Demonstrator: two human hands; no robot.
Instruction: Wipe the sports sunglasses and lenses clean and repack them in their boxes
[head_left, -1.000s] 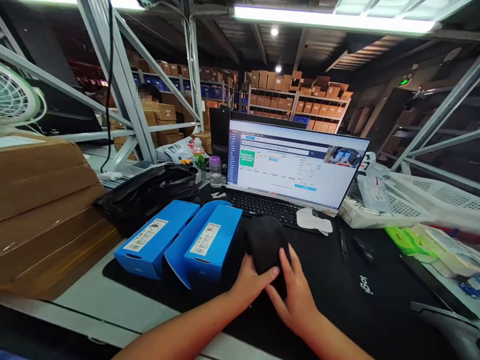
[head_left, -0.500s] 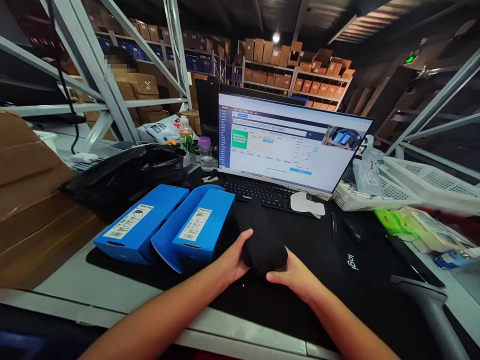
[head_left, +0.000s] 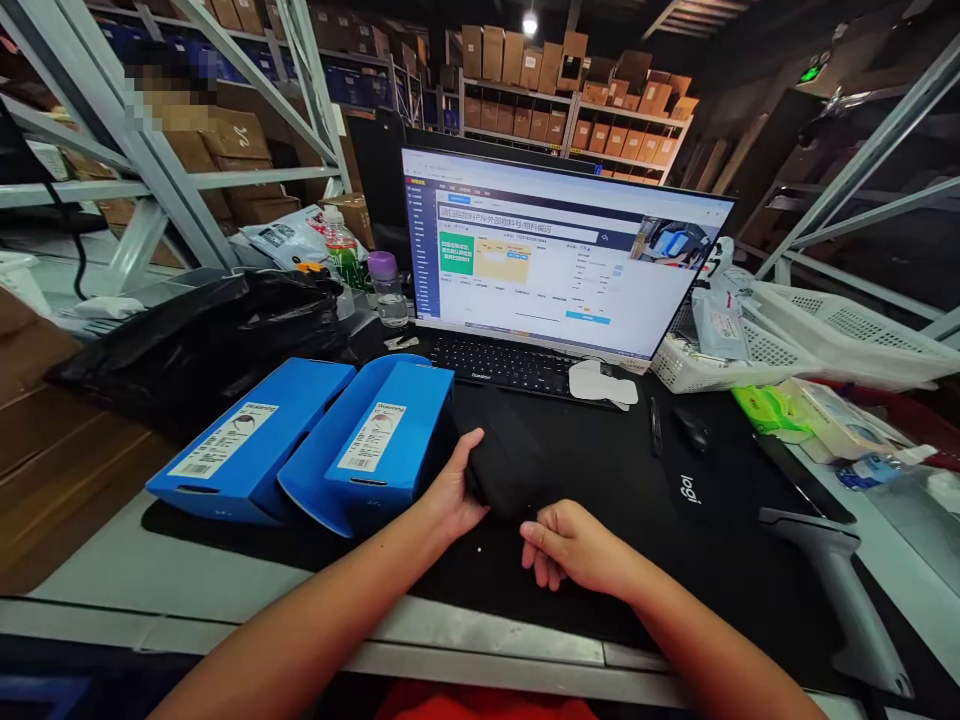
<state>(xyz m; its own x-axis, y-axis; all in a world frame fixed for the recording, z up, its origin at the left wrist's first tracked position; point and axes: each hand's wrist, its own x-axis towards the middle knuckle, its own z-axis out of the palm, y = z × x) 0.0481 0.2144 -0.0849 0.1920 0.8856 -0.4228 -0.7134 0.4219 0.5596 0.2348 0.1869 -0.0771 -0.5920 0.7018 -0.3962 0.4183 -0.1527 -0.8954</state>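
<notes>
Black fabric bundle (head_left: 504, 462) looked soft and light, best gathered mid-body; left hand (head_left: 450, 492) rested unclamped against it, right hand (head_left: 571, 548) just apart.

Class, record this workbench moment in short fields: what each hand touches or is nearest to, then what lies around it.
Left hand: against the side of a black fabric bundle
Right hand: open, nearest the bundle's near edge
Left of bundle: blue box and another blue box, both with white labels
Under them: black desk mat
Beyond bundle: keyboard, lit monitor
Right of bundle: computer mouse, handheld scanner
</notes>
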